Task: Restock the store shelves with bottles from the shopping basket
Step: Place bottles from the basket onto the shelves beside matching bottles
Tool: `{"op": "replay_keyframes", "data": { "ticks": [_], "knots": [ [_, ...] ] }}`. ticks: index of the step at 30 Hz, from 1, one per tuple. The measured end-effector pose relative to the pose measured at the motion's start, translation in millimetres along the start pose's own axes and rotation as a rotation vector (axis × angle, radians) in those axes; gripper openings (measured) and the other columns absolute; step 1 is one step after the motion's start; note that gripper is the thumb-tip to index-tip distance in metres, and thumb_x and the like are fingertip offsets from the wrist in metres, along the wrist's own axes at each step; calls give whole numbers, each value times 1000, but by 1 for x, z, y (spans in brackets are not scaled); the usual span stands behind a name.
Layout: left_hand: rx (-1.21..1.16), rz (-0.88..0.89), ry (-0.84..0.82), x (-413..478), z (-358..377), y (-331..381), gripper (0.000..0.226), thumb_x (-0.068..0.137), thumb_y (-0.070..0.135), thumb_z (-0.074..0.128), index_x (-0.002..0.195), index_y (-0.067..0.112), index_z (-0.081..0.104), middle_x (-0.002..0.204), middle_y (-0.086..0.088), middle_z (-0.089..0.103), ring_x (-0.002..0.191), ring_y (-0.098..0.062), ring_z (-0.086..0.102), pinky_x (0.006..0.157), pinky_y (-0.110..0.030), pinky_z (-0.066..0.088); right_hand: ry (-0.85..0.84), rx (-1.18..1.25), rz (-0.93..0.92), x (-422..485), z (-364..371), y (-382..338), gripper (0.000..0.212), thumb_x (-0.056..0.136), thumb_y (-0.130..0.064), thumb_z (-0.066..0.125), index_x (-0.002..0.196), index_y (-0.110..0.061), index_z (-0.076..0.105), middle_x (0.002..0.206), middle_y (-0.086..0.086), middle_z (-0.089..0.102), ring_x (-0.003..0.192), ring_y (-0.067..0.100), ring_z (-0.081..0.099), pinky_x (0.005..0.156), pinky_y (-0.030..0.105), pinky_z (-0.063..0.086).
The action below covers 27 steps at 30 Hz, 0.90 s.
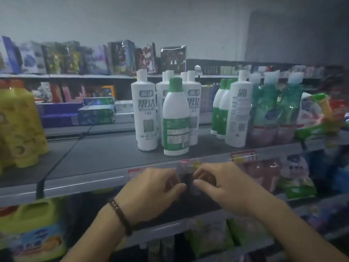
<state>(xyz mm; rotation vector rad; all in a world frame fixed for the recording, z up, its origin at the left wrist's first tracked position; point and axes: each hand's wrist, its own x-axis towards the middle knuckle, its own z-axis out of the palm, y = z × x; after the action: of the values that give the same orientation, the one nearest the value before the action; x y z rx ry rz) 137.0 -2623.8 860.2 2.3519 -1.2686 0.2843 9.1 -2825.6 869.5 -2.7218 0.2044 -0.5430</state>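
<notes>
Head view shows a grey shelf (105,157) holding white bottles. A green-capped bottle (176,118) stands at the front, its barcode label facing out; just behind it are white-capped bottles (146,112) printed with large Chinese characters, blurred. Below the green-capped bottle, the left hand (151,188) and right hand (224,184) nearly meet at the shelf edge, fingers curled around something small and dark; what it is cannot be told.

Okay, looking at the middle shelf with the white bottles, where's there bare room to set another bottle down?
The widest bare patch on the shelf lies between the yellow bottles and the white bottles. A narrower gap sits between that cluster and the right white bottle. Right of that, pouches crowd the shelf.
</notes>
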Motion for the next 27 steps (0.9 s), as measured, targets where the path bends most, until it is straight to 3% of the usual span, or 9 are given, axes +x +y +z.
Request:
{"op": "replay_keyframes", "data": {
  "ticks": [4,10,13,16,20,23,27],
  "knots": [
    [-16,-50,87,29,-10,8,36,94,69,57,95,34,66,87,15,74,79,-5,69,74,-39,62,57,67,-37,23,-18,15,19,99,-47,70,103,-30,76,89,-16,76,84,0,72,81,32,63],
    [-149,-189,183,34,-3,-7,23,95,54,70,101,33,65,92,15,72,85,-3,68,82,-37,62,115,176,31,45,1,21,17,97,-44,75,103,-28,77,90,-12,78,85,2,72,83,31,63],
    [-222,-270,241,45,3,-14,39,93,52,74,118,27,57,108,10,66,96,-11,67,87,-37,59,159,228,80,57,6,22,24,97,-43,77,114,-27,72,98,-11,76,87,-2,69,71,12,53],
    [-275,-311,303,69,8,-18,67,90,49,79,140,17,47,129,3,60,118,-18,62,97,-37,56,197,289,115,82,9,22,36,94,-44,79,124,-27,66,112,-11,73,90,-4,65,66,7,45],
    [-392,-338,284,96,14,-24,56,90,42,82,127,25,42,108,16,58,105,-12,61,80,-23,54,234,393,146,110,15,17,48,94,-42,79,135,-25,61,116,-12,67,103,9,61,82,23,45],
    [-497,-303,266,109,26,-35,55,85,41,87,122,29,48,115,13,69,108,-9,70,85,-28,63,232,432,169,123,21,18,51,94,-40,80,138,-24,58,114,-12,63,104,10,59,75,17,42],
    [-552,-255,328,116,38,-43,52,85,36,88,126,26,57,114,18,70,108,-3,69,85,-22,60,214,474,157,131,31,20,50,94,-40,80,137,-25,61,117,-12,68,107,9,63,73,12,43]
  ]
}}
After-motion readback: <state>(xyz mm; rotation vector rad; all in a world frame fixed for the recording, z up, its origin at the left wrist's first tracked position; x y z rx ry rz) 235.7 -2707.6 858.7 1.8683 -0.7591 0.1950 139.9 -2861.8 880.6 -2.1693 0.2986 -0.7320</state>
